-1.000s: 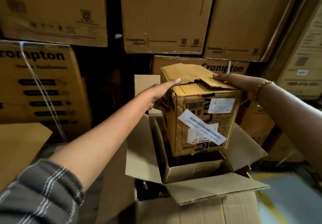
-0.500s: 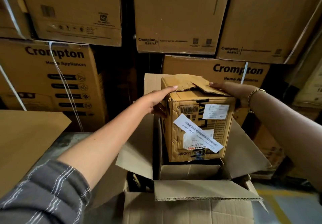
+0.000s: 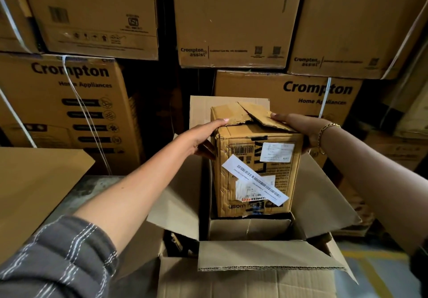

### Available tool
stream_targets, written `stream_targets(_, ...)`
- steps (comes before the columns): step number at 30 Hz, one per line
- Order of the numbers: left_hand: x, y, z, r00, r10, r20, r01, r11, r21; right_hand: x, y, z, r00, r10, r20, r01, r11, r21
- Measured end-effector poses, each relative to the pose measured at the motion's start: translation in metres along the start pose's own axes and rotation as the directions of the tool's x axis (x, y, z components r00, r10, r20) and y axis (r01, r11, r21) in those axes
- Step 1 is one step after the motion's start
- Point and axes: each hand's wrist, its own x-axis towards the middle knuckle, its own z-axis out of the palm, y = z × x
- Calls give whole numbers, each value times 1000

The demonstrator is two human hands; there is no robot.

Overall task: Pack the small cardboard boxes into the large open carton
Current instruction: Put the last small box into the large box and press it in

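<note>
Box (image 3: 257,172) lower; left hand (image 3: 202,136), right hand (image 3: 298,126) atop

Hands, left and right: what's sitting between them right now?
The small cardboard box, upright, its bottom inside the large open carton; the left hand and right hand hold its top edges. Head view.

The light is dim and warm and seems to fall from above, on the camera's side. The forearms (image 3: 139,189) and the front of the small box (image 3: 254,182) are the best-lit parts, and its white labels (image 3: 276,151) stand out without glare. The gaps between the stacked cartons (image 3: 231,19) at centre top are near black, as is the inside of the open carton (image 3: 266,258). Straight carton edges bow and lean outward toward the upper corners. The sleeve (image 3: 58,258) at lower left is soft, and the small label print is too blurred to read.
</note>
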Motion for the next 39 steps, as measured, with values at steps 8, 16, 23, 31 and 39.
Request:
stream_targets(8,19,-26,4,998,-63,31,63,998,14,15,16,12,1000,25,-11,-26,999,-22)
stream_targets(16,35,-63,10,991,-129,-18,130,985,113,35,45,37,998,53,-22,-53,999,1)
stream_targets(23,46,-113,27,996,-82,-47,94,913,398,47,86,78,992,-106,64,117,967,-226)
stream_targets(31,34,-136,36,1000,-1,-31,15,885,465,56,110,99,957,-287,-39,226,824,-519)
stream_targets(39,9,-181,75,990,-51,128,-105,322,941,68,190,121,942,-332,44,188,415,-890)
